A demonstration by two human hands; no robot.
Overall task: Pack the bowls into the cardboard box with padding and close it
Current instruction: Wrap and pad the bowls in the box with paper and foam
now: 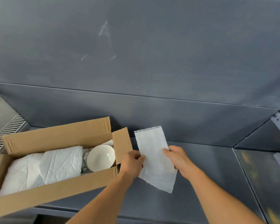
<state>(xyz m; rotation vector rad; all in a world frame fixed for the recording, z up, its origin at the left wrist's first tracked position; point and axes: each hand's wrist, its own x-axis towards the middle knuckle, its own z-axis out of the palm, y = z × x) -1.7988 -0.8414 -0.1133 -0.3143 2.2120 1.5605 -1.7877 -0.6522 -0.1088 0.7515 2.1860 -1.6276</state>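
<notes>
Hands: left hand and right hand pinch padding sheet, centre-right of frame.
Box: cardboard box open, lower left; white bowl inside.

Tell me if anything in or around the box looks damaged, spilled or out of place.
Nothing looks spilled or broken. One bowl lies uncovered at the right end of the cardboard box, beside the white padding. The left hand and right hand hold a bubble sheet just outside it.

We count cardboard box: one | bowl: one in view | white padding pieces inside: two | bubble-wrap sheet: one | hands: two, left hand, right hand.
</notes>
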